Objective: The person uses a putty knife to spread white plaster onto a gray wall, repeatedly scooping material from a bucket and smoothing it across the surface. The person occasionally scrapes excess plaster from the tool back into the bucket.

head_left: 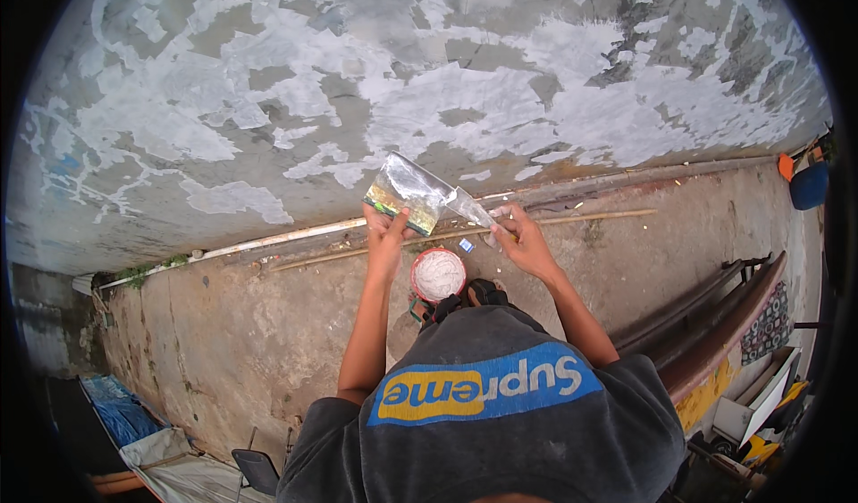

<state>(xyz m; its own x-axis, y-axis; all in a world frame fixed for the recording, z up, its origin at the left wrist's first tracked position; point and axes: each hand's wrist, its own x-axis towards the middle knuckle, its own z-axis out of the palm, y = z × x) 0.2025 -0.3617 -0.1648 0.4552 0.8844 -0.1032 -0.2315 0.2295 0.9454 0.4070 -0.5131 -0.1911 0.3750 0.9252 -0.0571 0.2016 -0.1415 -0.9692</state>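
Observation:
My left hand (387, 232) grips the lower left edge of a thin rectangular plate (409, 190), silvery and smeared, with a green and yellow printed part. Closed around a handle, my right hand (525, 245) holds a putty knife (468, 205). White paste coats its tapered blade, which meets the plate's right edge. Both tools are held up before the patched wall. Below them, between my hands and my body, stands a red-rimmed bucket (414, 271) of white paste (440, 276).
White patches cover the grey wall (465, 56) ahead. A white pipe (286, 236) and a thin bamboo pole (349, 253) run along its foot. My sandalled feet flank the bucket. A long wooden bench (728, 324) stands at right; a dark chair (256, 470) and blue tarp (121, 409) lie lower left.

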